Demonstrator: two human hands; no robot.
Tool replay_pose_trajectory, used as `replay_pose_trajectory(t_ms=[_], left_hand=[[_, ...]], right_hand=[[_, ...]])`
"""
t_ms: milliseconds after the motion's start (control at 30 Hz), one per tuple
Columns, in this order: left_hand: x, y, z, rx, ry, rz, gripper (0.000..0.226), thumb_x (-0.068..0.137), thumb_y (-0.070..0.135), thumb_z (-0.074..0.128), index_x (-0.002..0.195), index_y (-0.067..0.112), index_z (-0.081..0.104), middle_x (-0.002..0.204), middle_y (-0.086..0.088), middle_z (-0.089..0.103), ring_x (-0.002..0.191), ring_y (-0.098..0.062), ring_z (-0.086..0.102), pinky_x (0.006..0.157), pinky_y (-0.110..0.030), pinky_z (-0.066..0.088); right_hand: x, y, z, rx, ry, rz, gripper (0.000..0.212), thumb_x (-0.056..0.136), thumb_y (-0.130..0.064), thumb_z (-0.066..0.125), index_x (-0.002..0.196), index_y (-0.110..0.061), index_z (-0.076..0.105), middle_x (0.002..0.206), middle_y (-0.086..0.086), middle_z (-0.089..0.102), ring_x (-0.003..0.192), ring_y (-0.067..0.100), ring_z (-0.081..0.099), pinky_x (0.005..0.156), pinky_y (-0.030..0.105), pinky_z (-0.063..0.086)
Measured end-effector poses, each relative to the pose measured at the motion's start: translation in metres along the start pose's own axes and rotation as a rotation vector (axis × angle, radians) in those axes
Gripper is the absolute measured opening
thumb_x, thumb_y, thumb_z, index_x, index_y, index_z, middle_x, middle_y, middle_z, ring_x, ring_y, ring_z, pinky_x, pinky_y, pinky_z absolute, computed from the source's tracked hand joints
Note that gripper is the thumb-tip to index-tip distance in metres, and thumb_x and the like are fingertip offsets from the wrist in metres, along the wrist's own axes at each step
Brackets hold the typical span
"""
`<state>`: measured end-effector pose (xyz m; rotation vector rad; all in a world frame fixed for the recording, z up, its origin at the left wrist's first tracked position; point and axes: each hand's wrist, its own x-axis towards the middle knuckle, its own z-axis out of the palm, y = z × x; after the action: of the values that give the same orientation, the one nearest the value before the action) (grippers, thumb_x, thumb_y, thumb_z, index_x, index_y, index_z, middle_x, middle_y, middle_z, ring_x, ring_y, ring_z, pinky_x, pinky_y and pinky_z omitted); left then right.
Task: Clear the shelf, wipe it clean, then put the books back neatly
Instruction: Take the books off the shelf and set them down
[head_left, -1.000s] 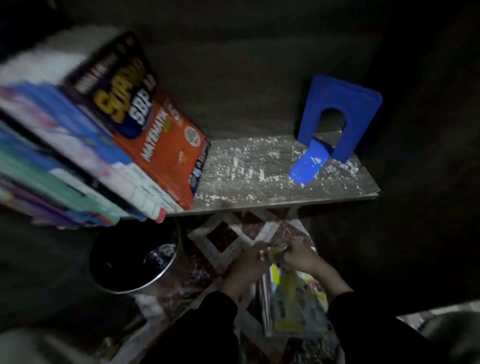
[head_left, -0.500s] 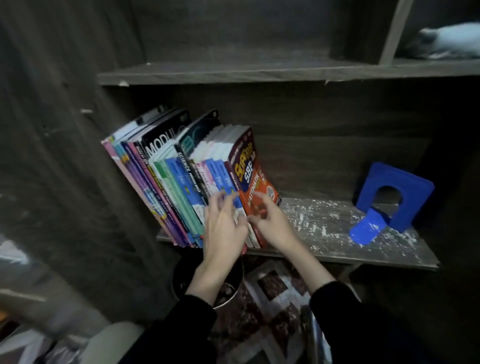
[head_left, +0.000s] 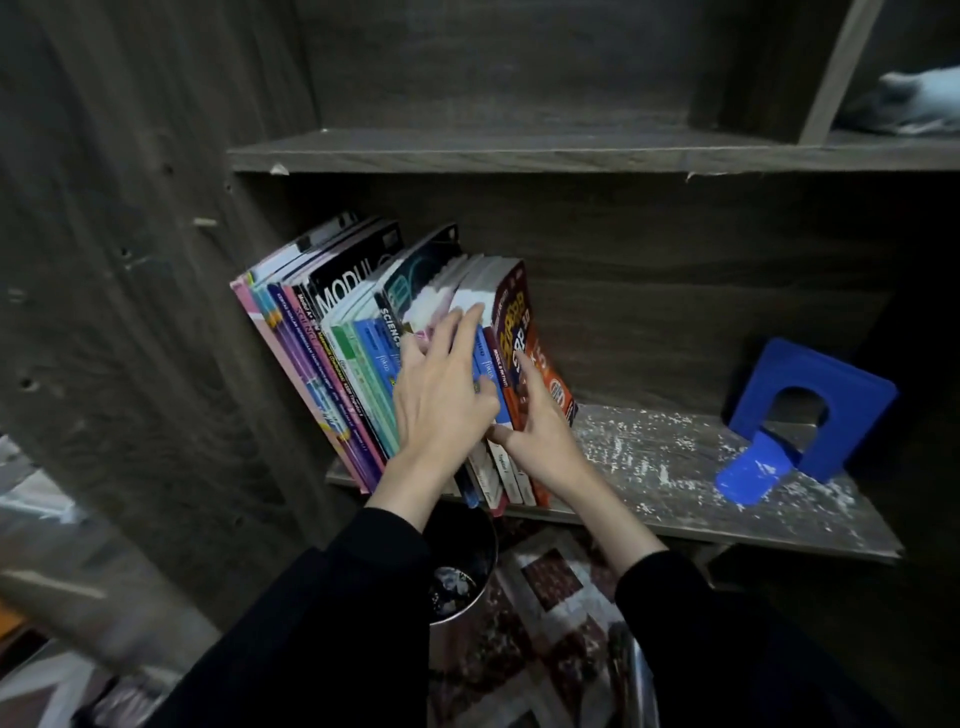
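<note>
Left hand (head_left: 441, 400), seen from the head camera: fingers straight and spread wide, laid flat over the spines of the books (head_left: 358, 343). The fingertips reach the white page tops and the thumb rests on a blue spine. It holds nothing.
Right hand (head_left: 540, 431): just beside the left hand, fingers straight and pressed against the orange book (head_left: 558, 387) at the right end of the row. The thumb points left, low across the spines. It is not curled round anything.
Books: a tight row at the left end of the shelf (head_left: 649, 457), all leaning to the left against the bookcase side wall (head_left: 156, 286). The spines face outward in pink, purple, black, green and blue, and the lower corners reach the shelf's front edge.
Shelf: dark wood, its bare right half speckled with white flecks and dust.
Bookend (head_left: 810, 395): blue, standing near the shelf's back right corner, well apart from the books, with its flat tongue pointing toward the front edge.
Upper shelf (head_left: 519, 150): a dark board above the books, with a pale blurred object (head_left: 914, 101) at its far right.
Bin (head_left: 460, 566): a round dark container on the floor below the shelf's front edge, under the left wrist.
Rug (head_left: 550, 592): patterned in red and white, to the right of the bin.
Sleeves: black on both arms.
</note>
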<state>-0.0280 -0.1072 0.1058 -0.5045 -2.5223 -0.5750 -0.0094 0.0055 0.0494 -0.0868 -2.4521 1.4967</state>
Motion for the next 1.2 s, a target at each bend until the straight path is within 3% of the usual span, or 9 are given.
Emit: replay_pose_trajectory(t_ms=[133, 333, 500, 633, 800, 967, 1033, 1133, 1200], left_hand=[[0.004, 0.01, 0.002, -0.019, 0.114, 0.098, 0.058, 0.085, 0.027, 0.059, 0.14, 0.025, 0.041, 0.133, 0.006, 0.051, 0.107, -0.02, 0.035, 0.084, -0.03, 0.038], [0.019, 0.039, 0.021, -0.399, 0.021, -0.027, 0.067, 0.089, 0.031, 0.063, 0.146, 0.015, 0.031, 0.128, -0.004, 0.029, 0.111, -0.007, 0.031, 0.096, -0.015, 0.027], [0.019, 0.05, 0.036, -0.374, -0.095, -0.117, 0.056, 0.09, 0.038, 0.061, 0.139, 0.035, 0.035, 0.152, -0.021, 0.018, 0.107, -0.038, 0.057, 0.084, -0.035, 0.044], [0.016, 0.048, 0.046, -0.304, 0.042, -0.184, 0.061, 0.093, 0.037, 0.057, 0.144, 0.032, 0.025, 0.096, -0.016, 0.062, 0.068, -0.024, 0.058, 0.06, -0.03, 0.038], [0.017, 0.041, 0.047, -0.451, 0.182, -0.12, 0.045, 0.089, 0.018, 0.059, 0.132, 0.02, 0.045, 0.052, 0.0, 0.05, 0.044, -0.015, 0.047, 0.05, -0.027, 0.041], [0.01, 0.052, 0.012, -0.674, 0.279, -0.094, 0.036, 0.085, 0.018, 0.066, 0.118, 0.023, 0.052, 0.061, 0.013, 0.055, 0.057, -0.001, 0.056, 0.057, -0.007, 0.043], [0.004, 0.05, -0.013, -0.784, 0.277, -0.055, 0.035, 0.079, 0.018, 0.07, 0.11, 0.026, 0.055, 0.075, 0.023, 0.064, 0.072, 0.002, 0.063, 0.07, -0.017, 0.053], [-0.009, 0.039, -0.047, -1.044, 0.15, -0.102, 0.038, 0.072, 0.015, 0.073, 0.101, 0.033, 0.057, 0.098, 0.012, 0.068, 0.093, -0.015, 0.068, 0.079, -0.042, 0.057], [-0.021, 0.032, -0.055, -1.207, 0.047, -0.19, 0.038, 0.073, 0.005, 0.074, 0.099, 0.029, 0.059, 0.106, 0.004, 0.069, 0.099, -0.022, 0.067, 0.074, -0.04, 0.059]], right_hand=[[-0.004, 0.006, -0.009, 0.01, 0.053, -0.017, 0.095, 0.078, -0.016, 0.071, 0.151, -0.03, 0.012, 0.15, 0.005, 0.032, 0.139, 0.022, 0.028, 0.114, 0.041, 0.027], [-0.011, 0.013, -0.026, -0.036, 0.017, -0.061, 0.092, 0.083, -0.014, 0.067, 0.152, -0.03, 0.01, 0.153, 0.003, 0.027, 0.14, 0.018, 0.025, 0.111, 0.033, 0.026], [-0.012, 0.022, -0.029, -0.096, -0.014, -0.09, 0.094, 0.082, -0.013, 0.066, 0.153, -0.029, 0.007, 0.157, 0.0, 0.022, 0.143, 0.02, 0.023, 0.112, 0.04, 0.029], [-0.015, 0.027, -0.026, -0.081, -0.04, -0.109, 0.092, 0.083, -0.013, 0.063, 0.151, -0.039, 0.006, 0.148, 0.006, 0.036, 0.137, 0.021, 0.032, 0.104, 0.031, 0.032], [-0.014, 0.034, -0.023, -0.143, -0.14, -0.132, 0.107, 0.078, -0.017, 0.064, 0.145, -0.051, -0.012, 0.16, -0.006, 0.012, 0.146, 0.02, 0.015, 0.115, 0.047, 0.022], [-0.026, 0.017, -0.043, -0.16, -0.117, -0.129, 0.067, 0.09, -0.052, 0.039, 0.133, -0.07, -0.009, 0.16, -0.008, 0.008, 0.146, 0.014, 0.005, 0.114, 0.042, 0.011], [-0.031, 0.007, -0.065, -0.039, -0.1, -0.102, 0.052, 0.086, -0.065, 0.028, 0.131, -0.074, 0.002, 0.155, -0.019, 0.015, 0.14, 0.004, 0.01, 0.11, 0.035, 0.007], [-0.033, 0.007, -0.099, 0.113, -0.023, 0.025, 0.073, 0.077, -0.078, 0.043, 0.138, -0.066, 0.005, 0.15, -0.013, 0.03, 0.134, 0.012, 0.029, 0.112, 0.044, 0.017], [-0.042, 0.017, -0.113, 0.356, -0.088, 0.151, 0.099, 0.07, -0.061, 0.07, 0.139, -0.064, -0.001, 0.132, -0.007, 0.05, 0.116, 0.021, 0.058, 0.102, 0.052, 0.042]])
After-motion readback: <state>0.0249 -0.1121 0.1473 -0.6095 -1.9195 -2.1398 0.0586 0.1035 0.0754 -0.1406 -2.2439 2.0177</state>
